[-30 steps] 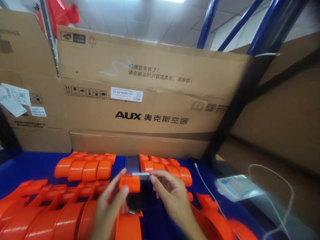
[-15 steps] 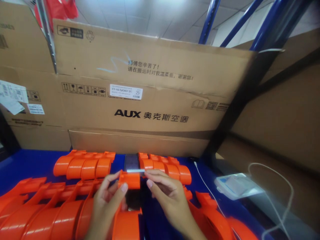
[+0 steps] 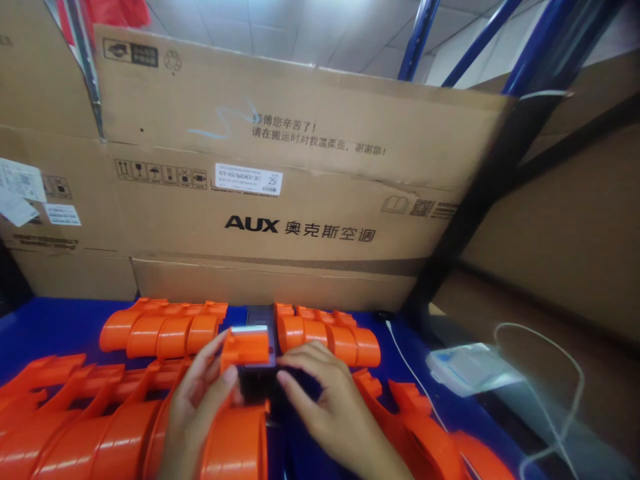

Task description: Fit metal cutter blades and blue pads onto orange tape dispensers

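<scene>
My left hand (image 3: 197, 390) is closed on an orange plastic part (image 3: 247, 348), with the thumb in front and the fingers behind. Along the top edge of that part lies a thin pale strip (image 3: 250, 329). Below it is a broad, curved orange band (image 3: 237, 440); whether it belongs to the held part I cannot tell. My right hand (image 3: 325, 393) is just right of the part, its thumb and forefinger a little apart with nothing visible between them. Behind the held part stands a dark, flat-faced object (image 3: 260, 315), partly covered.
Similar orange parts stand in rows at the back left (image 3: 173, 330), back right (image 3: 327, 337), front left (image 3: 85, 427) and front right (image 3: 430, 440). A cardboard wall (image 3: 300, 260) closes the back. On the right, a clear plastic packet (image 3: 470, 367) lies near a white cable (image 3: 583, 380).
My right fingers have come away from the strip's right end. My left hand and the orange part have shifted slightly left and the strip stays on top. The view has moved a little.
</scene>
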The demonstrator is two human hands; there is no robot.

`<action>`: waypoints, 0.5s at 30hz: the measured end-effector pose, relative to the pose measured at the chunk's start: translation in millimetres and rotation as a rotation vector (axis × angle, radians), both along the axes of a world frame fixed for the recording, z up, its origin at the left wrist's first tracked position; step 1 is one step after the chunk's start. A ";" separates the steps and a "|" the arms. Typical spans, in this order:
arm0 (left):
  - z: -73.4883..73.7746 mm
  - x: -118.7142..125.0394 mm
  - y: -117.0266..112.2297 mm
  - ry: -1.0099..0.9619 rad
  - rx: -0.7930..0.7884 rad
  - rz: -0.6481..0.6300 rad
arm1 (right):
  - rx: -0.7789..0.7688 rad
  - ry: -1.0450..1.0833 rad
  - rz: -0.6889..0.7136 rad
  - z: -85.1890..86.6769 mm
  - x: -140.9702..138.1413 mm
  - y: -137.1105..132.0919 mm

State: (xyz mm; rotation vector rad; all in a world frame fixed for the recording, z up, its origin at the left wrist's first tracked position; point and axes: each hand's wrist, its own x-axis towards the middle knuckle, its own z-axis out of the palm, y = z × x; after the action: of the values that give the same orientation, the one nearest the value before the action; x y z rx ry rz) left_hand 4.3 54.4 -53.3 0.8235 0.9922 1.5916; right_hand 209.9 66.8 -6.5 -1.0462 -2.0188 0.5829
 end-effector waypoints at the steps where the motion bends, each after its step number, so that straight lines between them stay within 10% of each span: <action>1: -2.7 -5.8 3.9 -0.004 -0.033 -0.015 | 0.017 -0.113 -0.003 1.1 0.4 -1.0; 15: -6.1 6.5 7.7 -0.076 -0.025 -0.019 | 0.030 -0.409 0.020 3.2 1.7 -5.4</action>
State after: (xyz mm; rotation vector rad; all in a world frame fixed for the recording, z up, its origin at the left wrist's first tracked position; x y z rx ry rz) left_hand 10.8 62.1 -59.4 0.7477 0.9452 1.5800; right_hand 211.6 61.4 -3.3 -1.2022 -2.3835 0.3672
